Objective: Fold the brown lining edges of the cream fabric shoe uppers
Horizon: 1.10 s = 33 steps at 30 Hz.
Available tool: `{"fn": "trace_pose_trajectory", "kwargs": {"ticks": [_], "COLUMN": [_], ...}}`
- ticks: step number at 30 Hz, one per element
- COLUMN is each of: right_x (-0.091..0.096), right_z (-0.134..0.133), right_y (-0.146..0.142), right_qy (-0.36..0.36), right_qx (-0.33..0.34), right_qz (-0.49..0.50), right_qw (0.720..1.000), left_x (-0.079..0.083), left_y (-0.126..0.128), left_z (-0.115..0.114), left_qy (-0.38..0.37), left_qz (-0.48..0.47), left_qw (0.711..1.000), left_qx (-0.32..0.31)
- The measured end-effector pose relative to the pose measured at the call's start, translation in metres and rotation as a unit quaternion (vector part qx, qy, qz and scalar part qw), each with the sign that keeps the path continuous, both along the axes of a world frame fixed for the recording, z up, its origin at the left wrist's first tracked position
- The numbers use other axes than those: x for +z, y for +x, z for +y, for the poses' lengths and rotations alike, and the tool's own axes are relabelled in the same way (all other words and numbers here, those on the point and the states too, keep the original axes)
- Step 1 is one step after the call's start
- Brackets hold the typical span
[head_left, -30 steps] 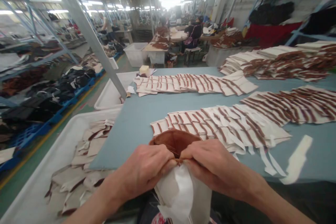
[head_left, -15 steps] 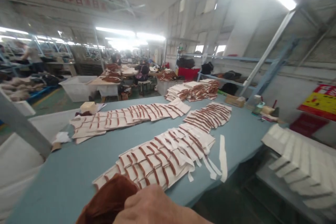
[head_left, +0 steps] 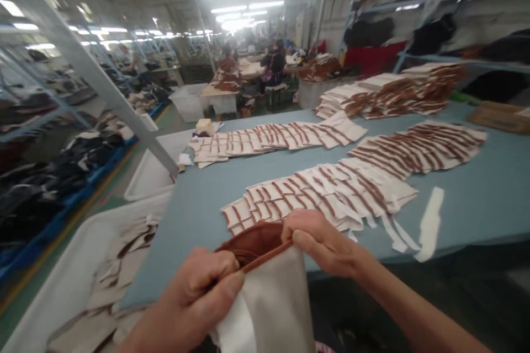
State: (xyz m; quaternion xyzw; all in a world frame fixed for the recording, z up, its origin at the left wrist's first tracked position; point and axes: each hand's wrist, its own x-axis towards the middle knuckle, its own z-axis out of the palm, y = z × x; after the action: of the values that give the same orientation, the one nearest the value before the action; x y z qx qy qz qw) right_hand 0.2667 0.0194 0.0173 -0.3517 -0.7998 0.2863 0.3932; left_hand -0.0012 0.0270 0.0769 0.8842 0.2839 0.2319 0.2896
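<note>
I hold a fabric piece [head_left: 273, 298] with a cream body and a brown suede top edge, close to me at the near edge of the blue table [head_left: 207, 198]. My left hand [head_left: 199, 298] is closed on its left brown edge. My right hand [head_left: 318, 242] pinches the right corner of that edge. Just beyond my hands lies a row of overlapping cream pieces with brown strips [head_left: 318, 193].
More rows and stacks of the same pieces [head_left: 273, 138] cover the table, with loose white strips [head_left: 430, 223] at the near right. White bins [head_left: 70, 281] with pieces stand to my left, beside a slanted metal post [head_left: 103, 88]. People work at far tables.
The view swung right and up half a second ago, then came back left and down. Both hands are in view again, holding the piece's brown edge farther apart than a second ago.
</note>
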Motion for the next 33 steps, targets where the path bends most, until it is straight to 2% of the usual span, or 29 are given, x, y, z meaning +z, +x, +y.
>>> {"fn": "trace_pose_trajectory", "kwargs": {"ticks": [3,6,8,12,15,17,21,24,27,29,31,33], "right_x": [-0.004,0.001,0.006,0.011,-0.001,-0.017,-0.051,-0.07,-0.092,-0.113,-0.134,-0.15], "right_z": [0.005,0.006,0.007,0.009,0.011,0.015,0.022,0.023,0.017,0.012,0.008,0.002], "right_y": [-0.002,-0.01,-0.016,-0.025,-0.027,-0.031,-0.048,-0.063,-0.07,-0.07,-0.068,-0.066], "right_qy": [-0.007,-0.011,0.012,0.117,0.147,0.108,-0.005,-0.027,-0.06,-0.126,-0.218,-0.289], "right_qx": [0.024,0.032,0.02,0.015,0.017,0.021,0.022,0.018,-0.065,-0.131,-0.179,-0.183], "right_qz": [0.019,0.032,0.022,-0.017,-0.02,-0.013,-0.009,-0.009,-0.014,0.003,0.008,-0.001], "right_qw": [1.0,0.999,0.999,0.993,0.989,0.994,1.0,0.999,0.996,0.983,0.959,0.94], "left_x": [-0.003,-0.013,-0.017,-0.012,-0.008,-0.011,-0.029,-0.038,-0.042,-0.047,-0.056,-0.066], "left_y": [-0.012,-0.032,-0.047,-0.063,-0.06,-0.056,-0.059,-0.064,-0.057,-0.05,-0.048,-0.058], "left_z": [0.003,0.006,0.004,-0.02,-0.039,-0.042,-0.03,-0.03,-0.04,-0.044,-0.04,-0.032], "left_qy": [0.044,0.141,0.187,0.228,0.221,0.196,0.128,0.086,0.068,0.071,0.04,-0.009], "left_qz": [-0.006,0.023,0.043,0.036,0.026,0.017,-0.026,-0.038,-0.07,-0.104,-0.102,-0.078], "left_qw": [0.999,0.989,0.979,0.971,0.974,0.979,0.986,0.987,0.986,0.98,0.973,0.959], "left_qx": [0.026,0.047,0.067,0.068,0.052,0.056,0.103,0.128,0.135,0.155,0.204,0.271]}}
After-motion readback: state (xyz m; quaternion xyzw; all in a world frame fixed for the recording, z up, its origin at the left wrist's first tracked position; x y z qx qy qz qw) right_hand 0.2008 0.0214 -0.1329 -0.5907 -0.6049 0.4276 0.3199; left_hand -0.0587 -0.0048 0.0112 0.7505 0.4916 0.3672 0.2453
